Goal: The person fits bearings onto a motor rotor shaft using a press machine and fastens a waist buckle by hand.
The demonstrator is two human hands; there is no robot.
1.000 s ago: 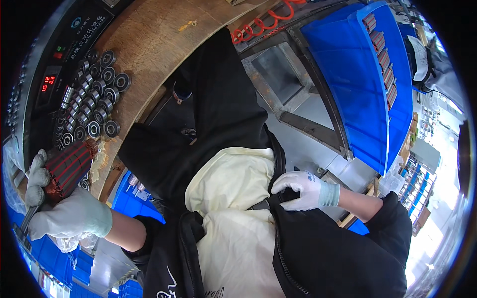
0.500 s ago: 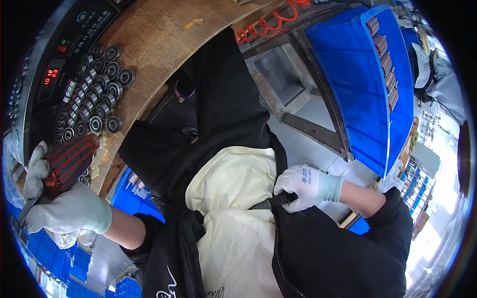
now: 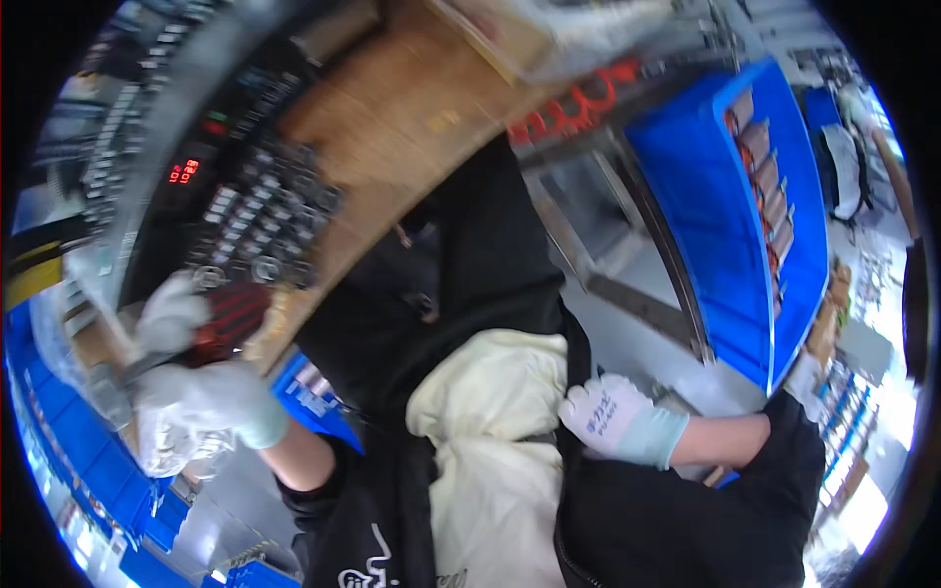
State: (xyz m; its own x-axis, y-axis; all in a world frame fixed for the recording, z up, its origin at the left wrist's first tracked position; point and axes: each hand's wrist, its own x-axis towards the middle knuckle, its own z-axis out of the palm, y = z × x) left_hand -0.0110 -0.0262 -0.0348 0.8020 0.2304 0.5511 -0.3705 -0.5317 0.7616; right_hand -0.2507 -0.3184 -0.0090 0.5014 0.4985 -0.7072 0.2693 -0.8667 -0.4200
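Compared with half a second ago, the whole view has swung: the worktop (image 3: pixel 392 147), the cluster of bearings (image 3: pixel 263 214) and the panel with red digits (image 3: pixel 184 171) all sit farther toward three o'clock in the frame, and much is smeared by motion. A black-and-yellow object (image 3: pixel 37 267) has come in at nine o'clock. The row of wound cores (image 3: pixel 769 196) in the blue bin (image 3: pixel 686 186) at two o'clock shows more broadly.

The left hand (image 3: pixel 206 397), white-gloved, remains between eight and nine o'clock, its fingers (image 3: pixel 174 314) clamped on the red-striped rotor (image 3: pixel 235 318). The right hand (image 3: pixel 613 421), between four and five o'clock, now shows more of its back; its fingers are curled at the edge of the black jacket (image 3: pixel 686 519), tips hidden, so I cannot tell whether they grip it.

The rotor is at nine o'clock, by the worktop's edge and just below the bearings. Its long axis slants from eight to two o'clock, the free end pointing to two, much as before; blur hides finer detail.
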